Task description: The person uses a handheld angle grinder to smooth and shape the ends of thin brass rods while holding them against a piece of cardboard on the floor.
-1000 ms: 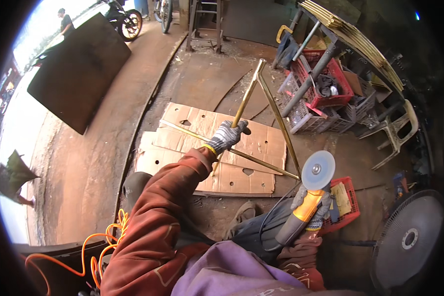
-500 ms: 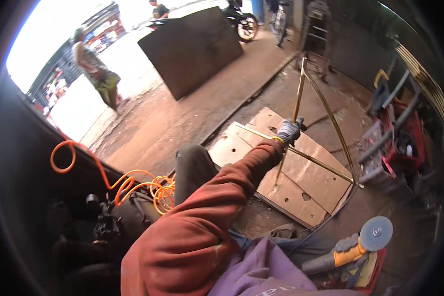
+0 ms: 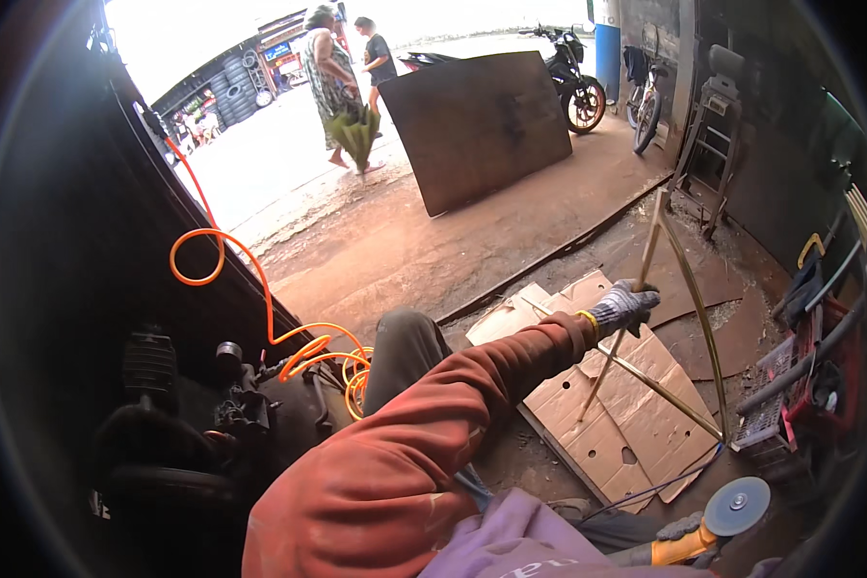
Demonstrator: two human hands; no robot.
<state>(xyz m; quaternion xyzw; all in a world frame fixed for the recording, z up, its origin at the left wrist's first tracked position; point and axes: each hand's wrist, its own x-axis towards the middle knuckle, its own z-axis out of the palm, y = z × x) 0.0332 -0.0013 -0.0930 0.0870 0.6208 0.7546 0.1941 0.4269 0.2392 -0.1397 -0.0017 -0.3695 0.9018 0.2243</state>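
Observation:
My left hand [image 3: 624, 306], in a grey knit glove with a yellow cuff, is closed around one rod of a brass-coloured metal frame [image 3: 651, 236]. Thin rods meet at a peak above the hand, and the frame stands over flattened cardboard [image 3: 588, 405]. At the lower right, my right hand [image 3: 682, 527], in a dark grey glove, grips an orange angle grinder [image 3: 679, 550]. Its round grey disc [image 3: 738, 506] faces up, apart from the frame. The grinder's rear end is partly hidden at the lower edge.
A dark cable [image 3: 660, 485] runs beside the cardboard. Red crates [image 3: 833, 380] with tools and pipes stand at right. Orange coiled hose [image 3: 289, 339] lies left near dark machinery [image 3: 231, 409]. A dark sheet panel [image 3: 482, 130] stands ahead; beyond it are a motorcycle [image 3: 583, 91] and two people [image 3: 329, 82].
The view has swung left and up, so the scene sits lower and further right. A person outside has moved right and stands near another. Both my hands keep their holds.

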